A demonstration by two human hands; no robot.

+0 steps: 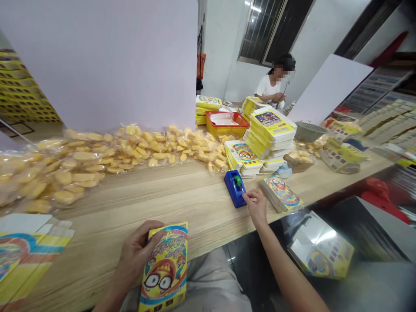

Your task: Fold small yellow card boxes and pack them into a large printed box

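My left hand is closed around the upper left side of a yellow printed box with a cartoon face in glasses, held above my lap at the table's front edge. My right hand reaches to the front end of a blue tape dispenser with a green core, thumb and forefinger pinched at its cutting end. Any tape between those fingers is too small to make out. Just right of that hand a similar cartoon box lies flat on the table.
Bagged yellow pieces line the table's back. Beyond the dispenser stand stacked yellow boxes and a red-and-yellow basket. Flat cartons lie at left. A carton sits below the table at right. A person works behind.
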